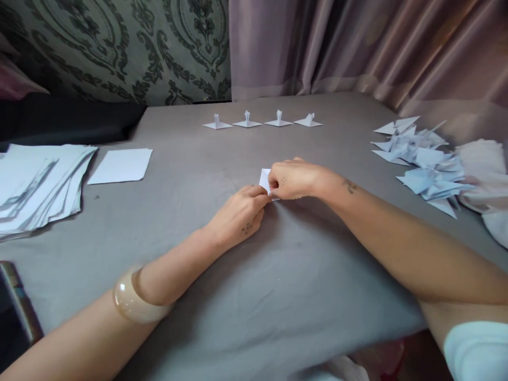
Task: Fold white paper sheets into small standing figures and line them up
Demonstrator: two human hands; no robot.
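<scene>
A small piece of white paper lies on the grey cloth in the middle of the table, partly covered by my hands. My left hand pinches its near left corner, fingers pressed together. Over the paper's right side, my right hand is closed with its fingertips on the same piece. Both hands meet at the paper's lower edge. How the sheet is folded under the fingers is hidden.
Several folded paper figures stand in a row at the back. A heap of folded paper lies right. To the left are a small paper stack, larger loose sheets, black cloth and a dark device.
</scene>
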